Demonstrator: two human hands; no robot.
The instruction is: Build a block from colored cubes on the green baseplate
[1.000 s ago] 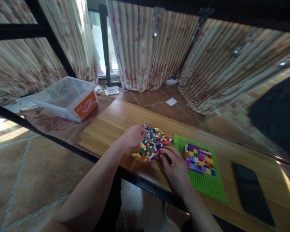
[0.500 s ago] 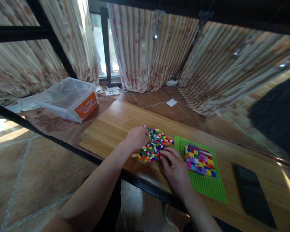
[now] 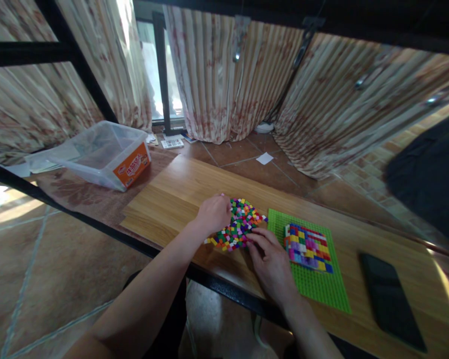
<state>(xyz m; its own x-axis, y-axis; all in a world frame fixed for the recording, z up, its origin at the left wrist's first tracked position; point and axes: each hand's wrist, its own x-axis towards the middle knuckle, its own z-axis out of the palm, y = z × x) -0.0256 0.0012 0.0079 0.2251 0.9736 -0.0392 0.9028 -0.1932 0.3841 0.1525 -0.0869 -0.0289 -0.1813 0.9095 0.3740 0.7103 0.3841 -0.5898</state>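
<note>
A heap of small coloured toy bricks (image 3: 241, 222) lies on the wooden board between my hands. My left hand (image 3: 214, 214) is at the heap's left side, fingers curled downward; its fingertips are hidden, and so is anything in them. At the right edge of the heap, my right hand (image 3: 272, 262) pinches thumb and forefinger together at a small reddish brick (image 3: 248, 239). Beside that hand, a block of multicoloured bricks (image 3: 309, 248) stands in layers on a green studded baseplate (image 3: 324, 295).
A dark phone-like slab (image 3: 391, 301) lies right of the baseplate on the wooden board (image 3: 172, 187). A clear plastic bin (image 3: 97, 159) with an orange label sits at the left on a brown cloth (image 3: 108, 209). Black metal bars (image 3: 86, 82) cross the upper left.
My left hand has turned slightly and shifted a little over the heap's left side. My right hand keeps nearly the same place. The whole view has drifted slightly left.
</note>
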